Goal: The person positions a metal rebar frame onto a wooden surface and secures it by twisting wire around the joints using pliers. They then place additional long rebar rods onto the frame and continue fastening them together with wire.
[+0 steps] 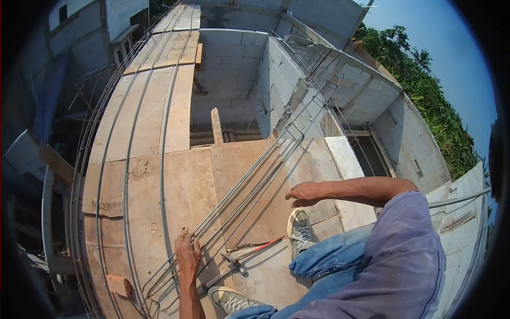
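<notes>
Long, thin grey steel rods (237, 187) slant over the tan plywood sheets (186, 183), their lower stretch right at the left hand (188, 252), fingers part-curled over them, though I can't tell how firm that grip is. Right hand (308, 193) is empty, loosely half-open, just right of the rods and not touching them.

bars (228, 196) across boards (186, 181), hammer (234, 264) beside shoe (234, 301)
</notes>
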The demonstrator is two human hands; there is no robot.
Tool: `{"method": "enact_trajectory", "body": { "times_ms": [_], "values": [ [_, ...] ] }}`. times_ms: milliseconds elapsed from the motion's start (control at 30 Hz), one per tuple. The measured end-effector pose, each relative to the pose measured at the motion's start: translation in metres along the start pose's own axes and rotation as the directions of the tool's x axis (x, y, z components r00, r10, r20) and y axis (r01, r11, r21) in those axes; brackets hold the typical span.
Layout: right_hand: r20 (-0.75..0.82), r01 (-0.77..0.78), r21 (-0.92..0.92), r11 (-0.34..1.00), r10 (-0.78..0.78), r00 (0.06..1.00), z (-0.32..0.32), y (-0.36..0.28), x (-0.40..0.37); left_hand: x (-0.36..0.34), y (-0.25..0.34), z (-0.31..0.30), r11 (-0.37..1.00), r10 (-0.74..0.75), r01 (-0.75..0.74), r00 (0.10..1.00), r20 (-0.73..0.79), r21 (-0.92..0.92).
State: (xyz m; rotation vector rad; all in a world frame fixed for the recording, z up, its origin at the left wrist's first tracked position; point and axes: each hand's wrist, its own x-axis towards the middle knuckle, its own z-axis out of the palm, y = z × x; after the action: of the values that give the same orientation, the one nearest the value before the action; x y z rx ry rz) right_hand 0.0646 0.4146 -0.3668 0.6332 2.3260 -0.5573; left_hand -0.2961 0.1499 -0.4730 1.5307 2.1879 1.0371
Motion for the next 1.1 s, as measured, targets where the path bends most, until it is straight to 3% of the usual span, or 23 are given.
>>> {"method": "enact_trajectory", "body": {
  "times_ms": [67,100,167,233,267,300,367,467,500,567,600,667,700,767,800,900,967,1000,1100],
  "values": [
    [-0.09,-0.096,-0.042,0.995,0.092,0.992,0.0,0.019,-0.04,-0.009,0.013,-0.012,0.993,-0.064,0.068,0.997,0.04,-0.096],
    [-0.06,-0.185,0.001,0.983,0.185,0.981,-0.003,0.019,-0.063,-0.015,0.023,-0.017,0.994,-0.035,0.041,0.997,0.065,-0.098],
    [-0.049,-0.359,-0.04,0.932,0.357,0.933,0.02,0.019,-0.103,-0.025,0.043,-0.02,0.878,-0.33,0.374,0.925,0.188,-0.299],
    [-0.055,-0.402,-0.018,0.916,0.4,0.915,0.035,-0.007,-0.134,-0.04,0.045,-0.016,0.899,-0.261,0.319,0.94,0.218,-0.301],
    [-0.047,-0.575,0.101,0.812,0.581,0.812,0.056,-0.015,-0.134,-0.044,0.048,-0.013,0.912,-0.204,0.272,0.95,0.236,-0.308],
    [-0.067,-0.509,0.139,0.849,0.521,0.851,0.056,-0.039,-0.139,-0.046,0.056,-0.013,0.912,-0.205,0.272,0.95,0.234,-0.306],
    [-0.01,-0.43,0.539,0.724,0.516,0.857,0.048,-0.065,-0.139,-0.048,0.071,-0.015,0.915,-0.091,0.212,0.937,0.337,-0.344],
    [-0.123,-0.289,0.42,0.86,0.37,0.921,0.024,-0.065,-0.138,-0.059,0.08,-0.011,0.923,0.069,0.071,0.936,0.345,-0.377],
    [-0.13,-0.285,0.425,0.859,0.37,0.92,0.013,-0.068,-0.142,-0.059,0.1,-0.025,0.913,0.039,0.144,0.9,0.434,-0.381],
    [-0.407,-0.152,0.409,0.9,0.329,0.852,-0.011,-0.072,-0.155,-0.074,0.104,-0.033,0.926,0.153,0.049,0.857,0.492,-0.374],
    [-0.411,-0.154,0.41,0.899,0.332,0.849,-0.02,-0.071,-0.163,-0.071,0.099,-0.029,0.926,0.158,0.044,0.856,0.492,-0.374],
    [-0.565,-0.09,0.446,0.891,0.358,0.743,-0.034,-0.073,-0.182,-0.069,0.097,-0.031,0.947,0.106,0.062,0.868,0.486,-0.316],
    [-0.535,-0.105,0.597,0.796,0.492,0.687,-0.045,-0.084,-0.191,-0.067,0.094,-0.035,0.956,0.079,0.073,0.87,0.487,-0.285],
    [-0.453,-0.265,0.632,0.728,0.625,0.636,-0.039,-0.081,-0.2,-0.062,0.088,-0.041,0.969,0.036,0.087,0.878,0.477,-0.232],
    [-0.452,-0.269,0.637,0.723,0.632,0.629,-0.027,-0.079,-0.199,-0.057,0.083,-0.044,0.975,0.016,0.091,0.882,0.471,-0.204],
    [-0.425,-0.253,0.662,0.705,0.632,0.648,0.016,-0.067,-0.173,-0.047,0.064,-0.056,0.986,-0.065,0.127,0.893,0.444,-0.111],
    [-0.165,-0.35,0.614,0.708,0.548,0.82,0.032,-0.061,-0.146,-0.045,0.05,-0.07,0.986,-0.134,0.165,0.895,0.426,-0.036],
    [-0.156,-0.35,0.621,0.701,0.548,0.822,0.044,-0.052,-0.13,-0.043,0.043,-0.076,0.984,-0.164,0.18,0.893,0.419,0.002],
    [-0.092,-0.157,0.484,0.861,0.228,0.969,0.09,-0.017,-0.081,-0.033,0.03,-0.097,0.971,-0.239,0.211,0.885,0.4,0.114]
  ]
}}
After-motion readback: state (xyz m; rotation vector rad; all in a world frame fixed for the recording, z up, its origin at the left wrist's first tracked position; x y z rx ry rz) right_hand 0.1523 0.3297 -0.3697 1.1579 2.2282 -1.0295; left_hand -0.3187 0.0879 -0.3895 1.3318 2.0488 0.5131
